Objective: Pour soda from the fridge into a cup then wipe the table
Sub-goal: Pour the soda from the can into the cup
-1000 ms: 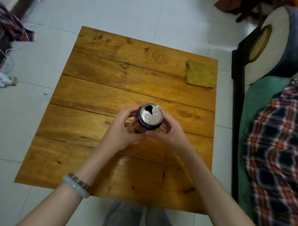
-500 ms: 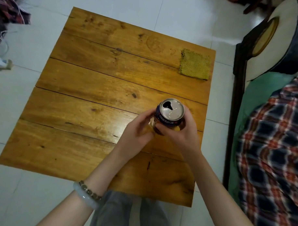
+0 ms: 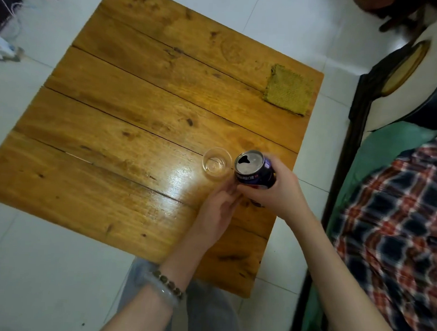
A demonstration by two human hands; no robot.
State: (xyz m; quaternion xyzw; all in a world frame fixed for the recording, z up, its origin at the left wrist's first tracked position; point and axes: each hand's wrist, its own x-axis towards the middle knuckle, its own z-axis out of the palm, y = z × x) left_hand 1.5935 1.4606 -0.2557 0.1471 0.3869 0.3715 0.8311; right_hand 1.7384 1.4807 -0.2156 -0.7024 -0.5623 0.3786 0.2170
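A clear plastic cup [image 3: 217,165] stands upright on the wooden table [image 3: 115,112], right of its middle, with nothing visibly in it. Just right of it my right hand [image 3: 276,194] grips an opened dark blue soda can [image 3: 254,170], tilted slightly with its mouth toward the cup. My left hand [image 3: 218,210] lies below the cup with its fingers loosely spread; the fingertips reach the cup's near side beside the can. A yellow-green cloth [image 3: 288,91] lies flat at the table's far right corner.
A dark-framed couch with a green cover and a plaid blanket [image 3: 396,221] runs close along the table's right edge. White tiled floor [image 3: 36,233] surrounds the table. My knees in grey trousers [image 3: 207,313] are at the near edge. Clothes lie on the floor at far left.
Both hands were wrapped around the can over the table's middle. Now the cup stands exposed on the table, the can is in my right hand alone, and the view has shifted.
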